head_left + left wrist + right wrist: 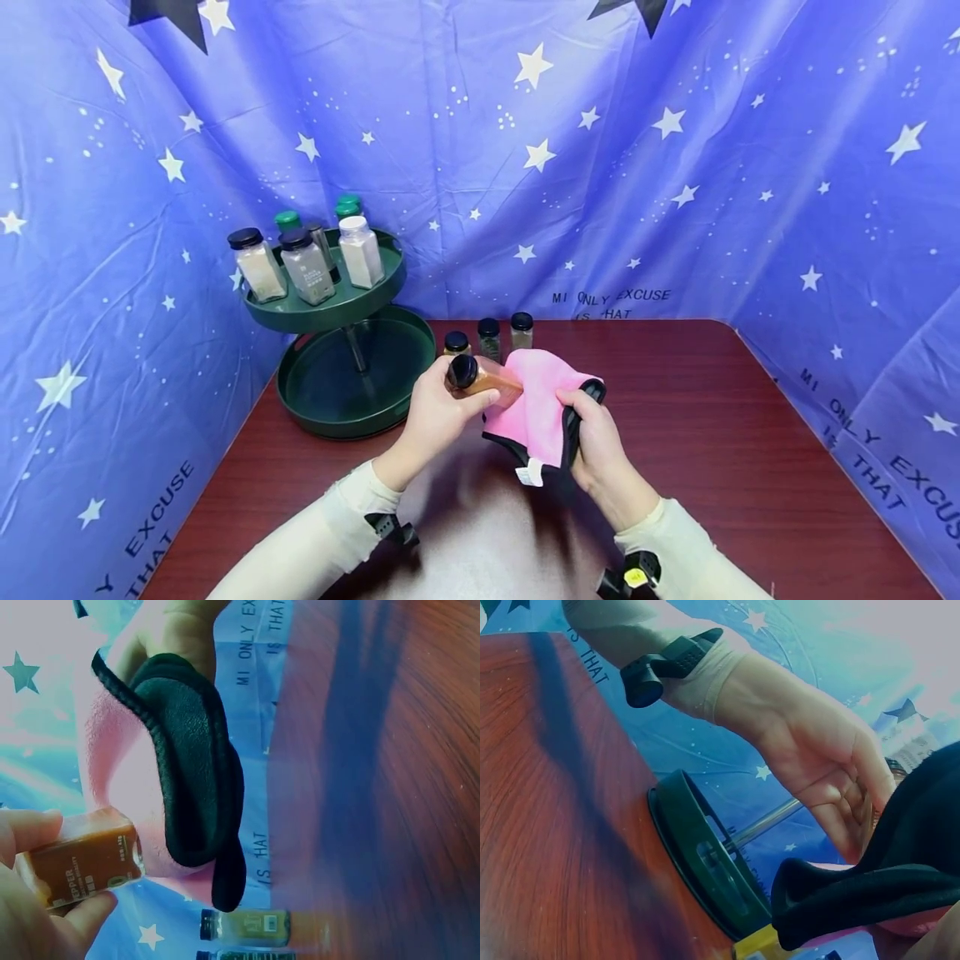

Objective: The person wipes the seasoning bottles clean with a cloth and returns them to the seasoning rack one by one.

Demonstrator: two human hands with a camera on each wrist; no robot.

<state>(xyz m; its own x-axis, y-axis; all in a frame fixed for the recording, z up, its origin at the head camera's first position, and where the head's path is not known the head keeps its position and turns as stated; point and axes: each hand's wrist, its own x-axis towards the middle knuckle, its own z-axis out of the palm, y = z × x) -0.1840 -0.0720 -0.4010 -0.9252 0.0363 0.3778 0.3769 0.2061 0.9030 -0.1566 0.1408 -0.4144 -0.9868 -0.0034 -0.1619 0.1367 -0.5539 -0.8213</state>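
Observation:
My left hand holds a spice jar with a black lid and orange-brown contents, tilted on its side. In the left wrist view the jar shows the word "PEPPER", and its base meets the pink cloth. With my right hand I grip that pink cloth, which has black edging, a black underside and a white tag. The cloth is raised over the table, folded around the right fingers. In the right wrist view its black side hides most of the jar.
A two-tier green rack stands at the left, several spice jars on its upper tier and none on the lower tray. Three black-lidded jars stand behind my hands on the dark red table. Starry blue fabric surrounds the table.

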